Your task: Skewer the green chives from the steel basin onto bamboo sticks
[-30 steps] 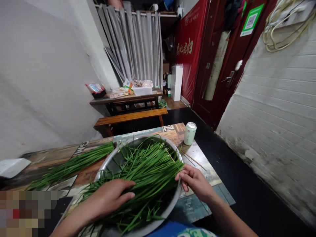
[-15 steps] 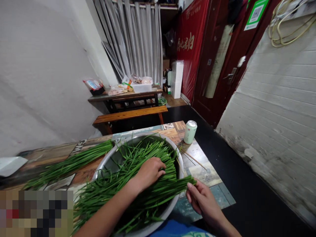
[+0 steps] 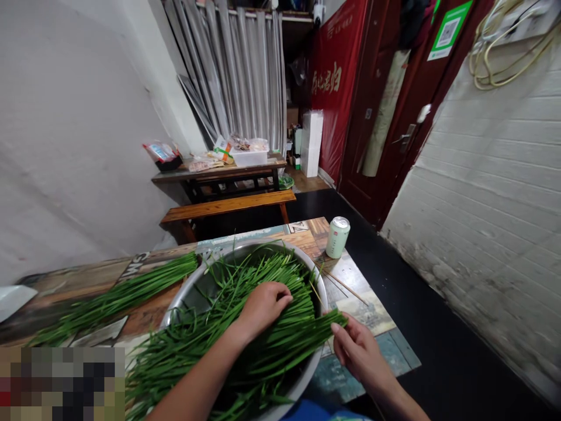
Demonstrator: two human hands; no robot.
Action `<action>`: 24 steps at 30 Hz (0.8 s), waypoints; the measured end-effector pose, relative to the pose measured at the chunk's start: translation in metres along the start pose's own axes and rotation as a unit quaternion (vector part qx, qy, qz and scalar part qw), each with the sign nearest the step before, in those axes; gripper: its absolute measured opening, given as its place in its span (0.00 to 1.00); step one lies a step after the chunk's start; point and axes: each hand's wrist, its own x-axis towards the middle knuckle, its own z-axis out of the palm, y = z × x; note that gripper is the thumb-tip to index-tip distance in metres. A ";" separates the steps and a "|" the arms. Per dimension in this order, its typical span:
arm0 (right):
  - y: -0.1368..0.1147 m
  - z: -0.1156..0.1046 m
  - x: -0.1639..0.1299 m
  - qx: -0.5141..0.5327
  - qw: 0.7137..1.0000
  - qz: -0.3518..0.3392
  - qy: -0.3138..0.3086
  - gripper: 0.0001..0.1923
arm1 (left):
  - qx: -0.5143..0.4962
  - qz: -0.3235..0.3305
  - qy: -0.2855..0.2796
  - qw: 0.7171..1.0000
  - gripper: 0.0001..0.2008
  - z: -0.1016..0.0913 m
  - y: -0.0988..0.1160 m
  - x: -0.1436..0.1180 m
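Observation:
A wide metal basin [image 3: 199, 289] sits on the table in front of me, heaped with long green chives [image 3: 245, 345]. My left hand [image 3: 263, 304] lies palm down on the chives near the basin's right side, fingers curled over them. My right hand [image 3: 357, 351] is just outside the basin's right rim and pinches the cut ends of a bunch of chives that stick out over the rim.
A second bundle of chives [image 3: 114, 298] lies on the patterned table [image 3: 363, 310] to the left of the basin. A green drink can [image 3: 338, 237] stands at the far right corner, thin sticks beside it. Beyond are a bench, a cluttered table and a red door.
My left hand went from the basin's near left to its right side on top of the chives. My right hand drew back from the rim, with chive ends now over the edge.

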 end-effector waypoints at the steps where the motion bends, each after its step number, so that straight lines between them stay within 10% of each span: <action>1: 0.000 0.001 0.000 0.000 1.000 -0.002 0.000 0.18 | -0.031 -0.008 0.011 0.999 0.11 0.002 0.000 0.001; 14: -0.007 0.004 0.010 -0.017 0.999 0.012 -0.026 0.21 | -0.345 -0.069 0.071 0.933 0.11 0.013 0.004 0.005; 24: -0.013 0.006 0.009 -0.033 0.998 0.020 -0.040 0.21 | -0.367 -0.104 0.087 0.920 0.15 0.015 0.006 0.006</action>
